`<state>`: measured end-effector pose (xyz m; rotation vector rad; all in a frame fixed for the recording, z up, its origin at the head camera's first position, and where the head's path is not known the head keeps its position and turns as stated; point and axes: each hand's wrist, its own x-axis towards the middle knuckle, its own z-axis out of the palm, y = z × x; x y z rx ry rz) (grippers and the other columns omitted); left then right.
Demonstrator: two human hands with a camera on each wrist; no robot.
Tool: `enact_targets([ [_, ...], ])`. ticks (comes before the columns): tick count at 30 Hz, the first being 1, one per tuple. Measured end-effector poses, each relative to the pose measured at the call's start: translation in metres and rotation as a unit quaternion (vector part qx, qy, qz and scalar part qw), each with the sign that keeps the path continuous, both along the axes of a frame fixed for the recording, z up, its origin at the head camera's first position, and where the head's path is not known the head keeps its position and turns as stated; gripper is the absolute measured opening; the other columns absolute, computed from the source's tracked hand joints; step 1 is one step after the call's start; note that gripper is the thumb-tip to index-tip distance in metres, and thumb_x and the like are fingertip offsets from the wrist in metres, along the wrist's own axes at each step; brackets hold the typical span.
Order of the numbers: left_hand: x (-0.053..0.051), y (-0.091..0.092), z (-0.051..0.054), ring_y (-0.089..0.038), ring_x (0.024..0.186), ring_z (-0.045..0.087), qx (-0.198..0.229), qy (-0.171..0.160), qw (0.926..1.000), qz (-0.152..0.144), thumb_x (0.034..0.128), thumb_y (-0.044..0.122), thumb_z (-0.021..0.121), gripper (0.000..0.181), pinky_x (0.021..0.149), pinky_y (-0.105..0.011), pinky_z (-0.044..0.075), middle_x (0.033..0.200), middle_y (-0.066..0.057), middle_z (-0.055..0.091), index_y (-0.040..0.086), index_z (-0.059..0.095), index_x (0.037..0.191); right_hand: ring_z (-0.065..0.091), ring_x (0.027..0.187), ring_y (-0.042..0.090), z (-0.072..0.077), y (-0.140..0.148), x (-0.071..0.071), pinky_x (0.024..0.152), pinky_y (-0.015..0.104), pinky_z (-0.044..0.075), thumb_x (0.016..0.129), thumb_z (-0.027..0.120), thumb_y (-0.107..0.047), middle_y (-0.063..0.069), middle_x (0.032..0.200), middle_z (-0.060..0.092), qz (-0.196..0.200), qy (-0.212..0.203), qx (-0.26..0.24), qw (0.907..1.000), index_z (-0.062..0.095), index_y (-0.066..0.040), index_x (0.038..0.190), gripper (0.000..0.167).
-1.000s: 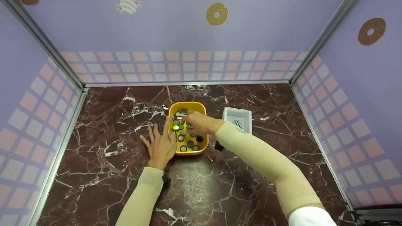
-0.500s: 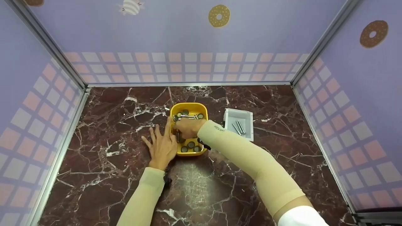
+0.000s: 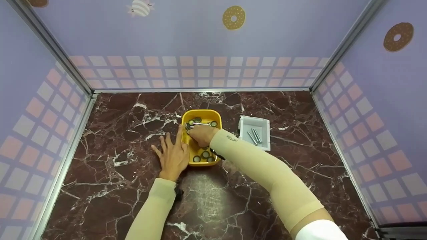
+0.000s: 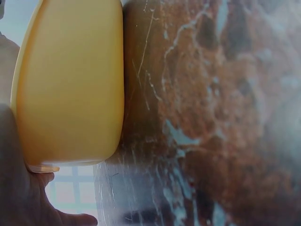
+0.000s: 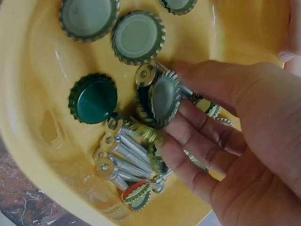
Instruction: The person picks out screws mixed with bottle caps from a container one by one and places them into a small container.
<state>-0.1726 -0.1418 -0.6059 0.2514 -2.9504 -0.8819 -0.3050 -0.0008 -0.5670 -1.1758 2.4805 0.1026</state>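
A yellow bin (image 3: pixel 217 161) stands mid-table with metal bottle caps (image 3: pixel 197 159) and silver bolts (image 5: pixel 127 160) inside. My right hand (image 3: pixel 202 135) is down in it, its fingers hidden from above. In the right wrist view my right hand (image 5: pixel 235 132) curls its thumb and fingers around tilted bottle caps (image 5: pixel 165 100), with a bolt head (image 5: pixel 145 74) beside them. A green cap (image 5: pixel 96 99) lies flat nearby. My left hand (image 3: pixel 174 156) is spread at the bin's left side, index finger along the rim; the left wrist view shows it touching the bin (image 4: pixel 70 84).
To the right of the bin stands a white tray (image 3: pixel 267 133) with several silver bolts (image 3: pixel 256 135) in it. Patterned walls (image 3: pixel 200 73) enclose the dark marbled table (image 3: pixel 110 140) at the back and both sides.
My right hand has moved left and lower into the bin, its forearm no longer covering the tray. Some caps in the bin have shifted. My left hand keeps its place at the rim.
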Motion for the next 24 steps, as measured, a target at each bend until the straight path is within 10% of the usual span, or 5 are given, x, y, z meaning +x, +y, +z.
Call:
enact_targets([
  [5, 0.000, 0.000, 0.000, -0.063, 0.179, 0.012, -0.002, 0.001, 1.0000, 0.003, 0.1195, 0.034, 0.035, 0.071, 0.137, -0.092, -0.008, 0.188, -0.036, 0.026, 0.044, 0.018, 0.188, 0.076, 0.090, 0.018, -0.080, -0.002, -0.041, 0.084, 0.037, 0.070, 0.100, 0.085, -0.014, 0.004, 0.106, 0.086, -0.012, 0.040, -0.017, 0.9990, 0.080, -0.019, 0.107, 0.010],
  [8, 0.000, 0.001, 0.000, -0.063, 0.179, 0.013, -0.004, -0.001, 1.0000, 0.005, 0.1196, 0.034, 0.034, 0.071, 0.137, -0.092, -0.007, 0.188, -0.036, 0.026, 0.044, 0.019, 0.188, 0.080, 0.094, 0.022, -0.068, -0.007, -0.028, 0.083, 0.041, 0.072, 0.102, 0.082, -0.015, 0.005, 0.109, 0.086, -0.036, 0.058, -0.003, 0.9977, 0.082, -0.017, 0.105, 0.004],
  [15, -0.001, 0.002, 0.001, -0.064, 0.178, 0.015, -0.004, 0.000, 1.0000, 0.002, 0.1197, 0.035, 0.034, 0.071, 0.137, -0.092, -0.007, 0.188, -0.036, 0.028, 0.045, 0.018, 0.188, 0.086, 0.115, 0.024, 0.010, -0.015, 0.034, 0.094, 0.044, 0.075, 0.110, 0.073, -0.026, 0.007, 0.130, 0.088, -0.047, 0.143, 0.111, 0.9824, 0.084, -0.014, 0.136, 0.030],
  [24, -0.001, 0.001, 0.001, -0.062, 0.179, 0.013, 0.002, -0.006, 1.0000, 0.003, 0.1203, 0.036, 0.033, 0.070, 0.137, -0.091, -0.009, 0.189, -0.035, 0.026, 0.046, 0.016, 0.188, 0.084, 0.108, 0.027, -0.009, -0.005, 0.014, 0.087, 0.048, 0.076, 0.100, 0.082, -0.027, 0.011, 0.125, 0.086, -0.051, 0.090, 0.089, 0.9907, 0.083, -0.013, 0.127, 0.030],
])
